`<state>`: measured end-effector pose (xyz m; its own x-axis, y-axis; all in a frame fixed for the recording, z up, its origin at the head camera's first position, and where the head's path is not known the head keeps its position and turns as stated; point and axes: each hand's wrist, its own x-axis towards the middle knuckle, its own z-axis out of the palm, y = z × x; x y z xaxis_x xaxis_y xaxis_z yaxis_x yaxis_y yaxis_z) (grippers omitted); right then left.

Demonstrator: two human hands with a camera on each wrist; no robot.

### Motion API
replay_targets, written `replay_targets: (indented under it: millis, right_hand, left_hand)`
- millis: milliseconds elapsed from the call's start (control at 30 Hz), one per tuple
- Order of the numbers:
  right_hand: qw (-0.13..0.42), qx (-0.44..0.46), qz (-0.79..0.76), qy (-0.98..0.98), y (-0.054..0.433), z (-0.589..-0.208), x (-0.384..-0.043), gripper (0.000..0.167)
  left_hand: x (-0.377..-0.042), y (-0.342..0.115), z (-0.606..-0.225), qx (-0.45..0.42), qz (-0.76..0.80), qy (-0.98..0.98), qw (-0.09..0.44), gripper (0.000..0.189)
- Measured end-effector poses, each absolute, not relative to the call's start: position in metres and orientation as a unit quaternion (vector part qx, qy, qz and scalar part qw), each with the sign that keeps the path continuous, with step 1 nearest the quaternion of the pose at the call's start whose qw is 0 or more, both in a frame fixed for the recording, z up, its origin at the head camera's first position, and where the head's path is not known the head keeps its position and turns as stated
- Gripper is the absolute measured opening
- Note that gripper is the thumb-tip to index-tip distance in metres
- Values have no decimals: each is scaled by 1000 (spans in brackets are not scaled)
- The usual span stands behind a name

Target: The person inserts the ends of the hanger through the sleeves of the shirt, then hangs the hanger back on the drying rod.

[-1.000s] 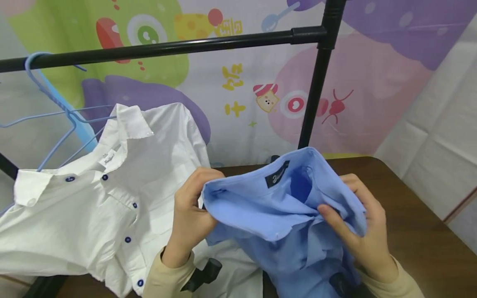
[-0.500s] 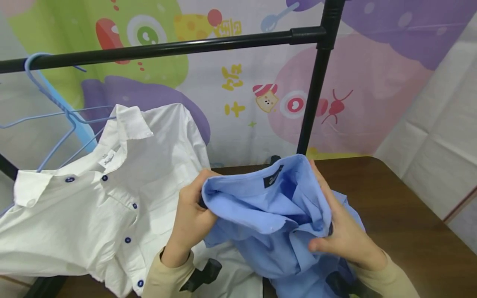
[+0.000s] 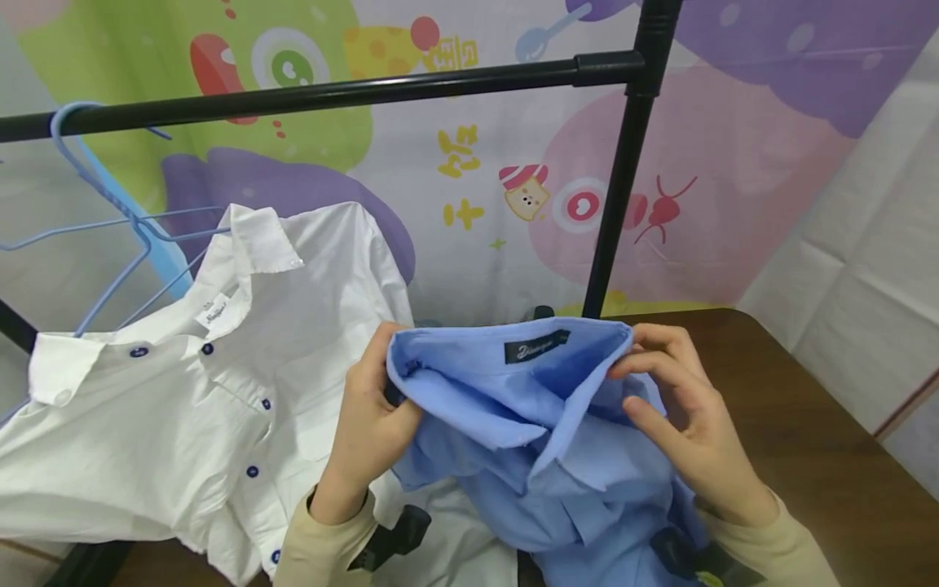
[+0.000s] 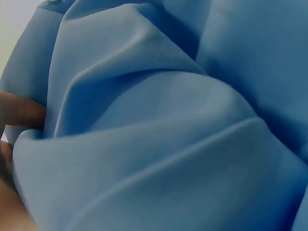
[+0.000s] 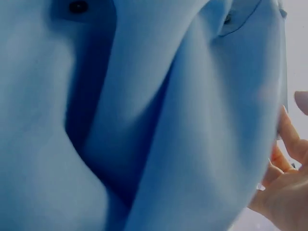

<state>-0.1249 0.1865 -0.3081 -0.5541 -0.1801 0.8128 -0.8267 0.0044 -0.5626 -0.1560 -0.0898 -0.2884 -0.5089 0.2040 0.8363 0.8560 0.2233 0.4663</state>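
A light blue shirt (image 3: 506, 424) with a black label inside its collar (image 3: 587, 322) is held up in front of me, its neck opening facing up. My left hand (image 3: 370, 428) grips the left end of the collar between thumb and fingers. At the collar's right end is my right hand (image 3: 689, 416), fingers bent over the edge and thumb lower against the cloth. Blue folds (image 4: 144, 106) fill most of the left wrist view, fingers at its left side. In the right wrist view, the right hand (image 5: 284, 187) is at the cloth's edge, near a dark button (image 5: 78, 6).
On the left lies a white shirt (image 3: 161, 440) with dark blue buttons. A blue wire hanger (image 3: 110, 191) hooks over the black rail (image 3: 367, 90), joined to a black upright (image 3: 623, 179). Underneath is a brown table (image 3: 807, 456); a cartoon-printed cloth (image 3: 469, 269) hangs behind.
My right hand has shifted its hold from the shirt's right front to the collar's right corner. The collar is now straighter, its label facing me more fully. My left hand keeps its grip.
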Motion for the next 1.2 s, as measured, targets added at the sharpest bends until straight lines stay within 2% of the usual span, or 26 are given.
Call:
replay_targets:
  millis: [233,500,767,933,1200]
  right_hand:
    - [344,330,628,-615,185,-309,-127,25]
    - [345,306,700,-546,186,-311,-128,48]
    - [374,290,666,-577,185,-308,-131,40]
    - [385,284,657,-583,186,-308,-131,37]
    - [402,288,634,-595,186,-309,-131,35]
  left_hand:
    - [-155,-92,-288,-356,-461,-756,298,32]
    - [-155,-97,-286,-408,-409,-782,234,50]
    - [-152,-97,-283,-468,-436,-746,186,65]
    - [-152,-92,-284,-435,-451,-753,202,64]
    - [-152,-84,-287,-370,-451,-758,290,44]
